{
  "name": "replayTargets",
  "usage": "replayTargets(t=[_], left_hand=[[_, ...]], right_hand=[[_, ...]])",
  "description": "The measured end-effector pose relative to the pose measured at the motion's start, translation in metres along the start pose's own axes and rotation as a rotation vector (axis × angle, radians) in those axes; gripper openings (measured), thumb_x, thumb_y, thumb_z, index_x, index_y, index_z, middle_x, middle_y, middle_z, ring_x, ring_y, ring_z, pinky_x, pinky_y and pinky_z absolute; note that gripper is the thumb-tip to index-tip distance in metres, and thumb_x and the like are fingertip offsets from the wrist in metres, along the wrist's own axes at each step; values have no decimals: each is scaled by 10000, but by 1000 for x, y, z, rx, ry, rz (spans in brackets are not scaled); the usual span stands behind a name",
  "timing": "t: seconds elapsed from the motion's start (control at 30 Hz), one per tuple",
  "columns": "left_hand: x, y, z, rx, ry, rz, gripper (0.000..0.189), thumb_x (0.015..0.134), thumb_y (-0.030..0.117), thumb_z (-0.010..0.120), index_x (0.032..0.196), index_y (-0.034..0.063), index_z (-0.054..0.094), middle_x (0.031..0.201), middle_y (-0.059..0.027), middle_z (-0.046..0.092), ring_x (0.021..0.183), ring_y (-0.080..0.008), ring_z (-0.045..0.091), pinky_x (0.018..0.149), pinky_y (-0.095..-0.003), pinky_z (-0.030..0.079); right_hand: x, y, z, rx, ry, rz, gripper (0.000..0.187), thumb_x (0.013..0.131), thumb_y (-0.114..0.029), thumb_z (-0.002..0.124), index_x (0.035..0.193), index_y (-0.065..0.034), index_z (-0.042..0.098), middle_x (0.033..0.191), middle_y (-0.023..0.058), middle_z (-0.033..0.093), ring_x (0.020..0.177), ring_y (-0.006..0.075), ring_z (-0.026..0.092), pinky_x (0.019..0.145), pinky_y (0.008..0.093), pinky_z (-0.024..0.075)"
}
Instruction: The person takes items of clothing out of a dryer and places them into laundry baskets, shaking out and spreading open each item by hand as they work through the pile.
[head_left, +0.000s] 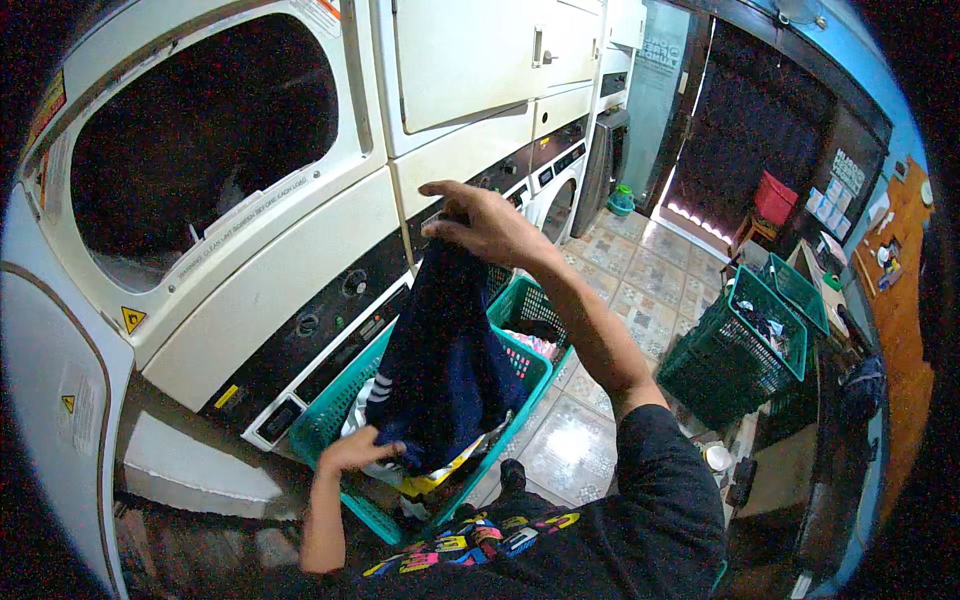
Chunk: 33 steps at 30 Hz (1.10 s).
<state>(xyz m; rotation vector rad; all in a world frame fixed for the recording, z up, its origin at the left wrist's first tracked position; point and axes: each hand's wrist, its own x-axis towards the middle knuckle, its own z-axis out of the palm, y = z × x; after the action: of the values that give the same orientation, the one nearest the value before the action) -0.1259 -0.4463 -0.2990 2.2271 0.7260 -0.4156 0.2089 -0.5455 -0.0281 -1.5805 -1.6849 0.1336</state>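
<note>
A dark navy garment (450, 352) with white stripes on one part is stretched upright over a green plastic laundry basket (536, 375). Its top hangs from my right hand (487, 225), which is raised in front of the machines. Lower down, my left hand (360, 450) has its fingers on the garment's left edge, near the stripes. Beneath the navy cloth, white and yellow fabric (442, 476) shows inside the basket. The cloth hides most of the basket's contents.
At left, a dryer's door (60, 420) stands open beside its dark drum opening (210, 150). Behind the near basket is a second green basket (517, 300) holding clothes. Stacked green baskets (727, 360) stand at right, by a cluttered counter. A red bin-like object (772, 199) rests on a wooden stool.
</note>
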Motion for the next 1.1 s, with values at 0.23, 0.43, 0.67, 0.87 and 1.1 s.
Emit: replayTargets(t=[0.23,0.43,0.67,0.87,1.1], left_hand=[[-28,110,-79,-1148,424,856,752,929,587,389,1374,-19,399,1395,-140,451,1288,-259,440,1123,-398,284],[-55,183,-119,-1408,264,783,702,939,567,395,1364,9,419,1343,-132,506,1208,-236,507,1064,-375,374],[-42,144,-116,-743,818,368,480,965,479,476,960,23,625,869,-19,594,851,-89,530,800,-247,440],[-56,98,-95,53,336,473,570,840,535,626,719,-23,640,543,-143,535,527,-185,538,541,-374,418],[-136,89,-158,-48,685,483,198,809,191,722,834,-3,696,660,-66,639,614,-81,549,580,-268,452]], right_hand=[[-26,-13,44,-145,548,-221,243,838,-137,690,1048,-34,625,850,120,606,724,227,615,653,312,497],[-79,-6,133,376,-191,-77,177,897,-137,514,904,24,587,795,164,604,734,290,599,673,361,480],[-90,90,111,419,-667,242,521,766,-238,703,1204,6,560,1177,169,595,1103,248,558,980,368,407],[-34,89,15,898,-17,210,435,911,-194,586,1287,2,490,1228,137,573,1116,219,550,966,334,434],[-2,63,-81,453,490,234,420,929,-276,571,1273,-34,569,1079,58,644,926,133,592,834,256,463]])
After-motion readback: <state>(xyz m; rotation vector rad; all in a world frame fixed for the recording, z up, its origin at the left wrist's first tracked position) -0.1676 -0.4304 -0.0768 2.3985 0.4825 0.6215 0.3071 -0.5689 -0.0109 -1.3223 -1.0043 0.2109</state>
